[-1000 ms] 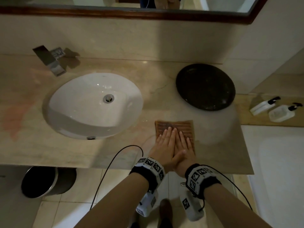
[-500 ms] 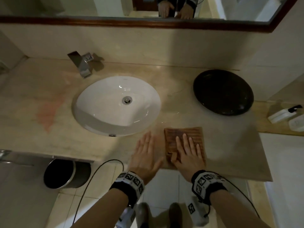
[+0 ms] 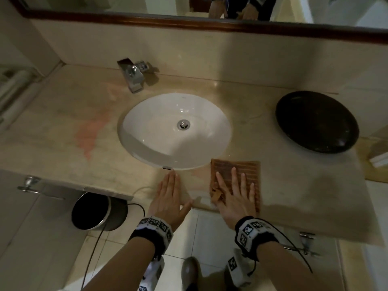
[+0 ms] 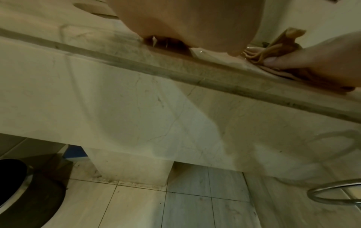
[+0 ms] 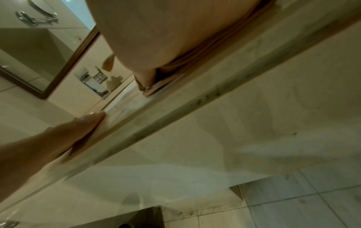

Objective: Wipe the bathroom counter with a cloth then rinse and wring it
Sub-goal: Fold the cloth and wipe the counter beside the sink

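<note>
Grip: the right hand (image 3: 236, 195) is laid flat on the brown cloth (image 3: 249, 171), fingers spread, thumb pressing the bunched near-left corner; nothing is pinched. The flat palm likely serves to spread pressure for wiping. The cloth lies on the worktop (image 3: 294, 185) at its front edge, just right of the sink (image 3: 147, 150). The left hand (image 3: 169, 197) is rested flat and bare on the worktop beside the cloth, apart from it, probably as a brace. Rinsing is judged not yet begun; the tap (image 3: 134, 77) is well apart.
</note>
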